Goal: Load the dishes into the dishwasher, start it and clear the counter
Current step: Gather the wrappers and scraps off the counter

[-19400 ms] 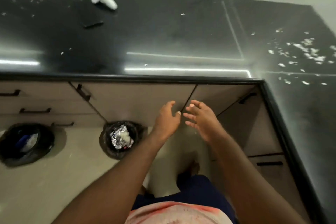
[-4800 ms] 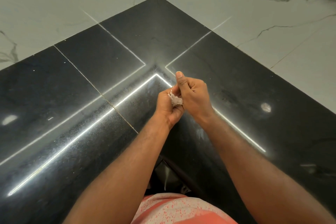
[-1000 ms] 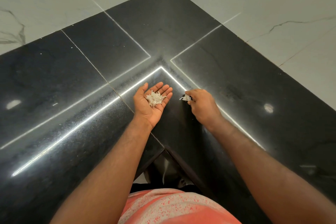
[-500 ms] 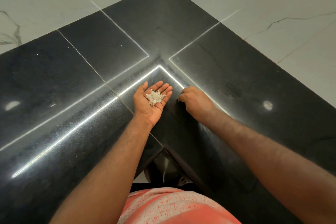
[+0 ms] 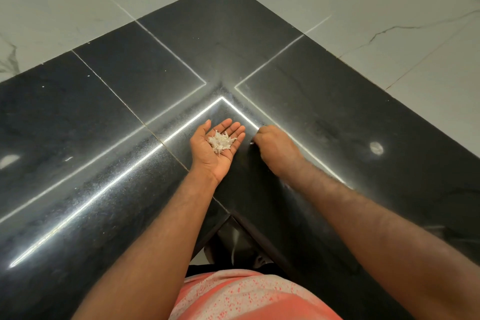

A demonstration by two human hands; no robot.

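Left hand, grip spread, carries scraps; right hand curls on counter (grip's contents: cannot tell).

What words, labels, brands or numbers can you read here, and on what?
None to read. The black counter, the marble wall tiles, the speckled pink shirt and the white scraps in the left hand carry no writing; the bright lines on the counter are reflections.

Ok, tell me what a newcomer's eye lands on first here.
The left hand, palm up over the inner corner of the glossy black counter, cups a small heap of white scraps. Beside it the right hand sits knuckles up, fingers curled under; whether it holds anything is hidden.
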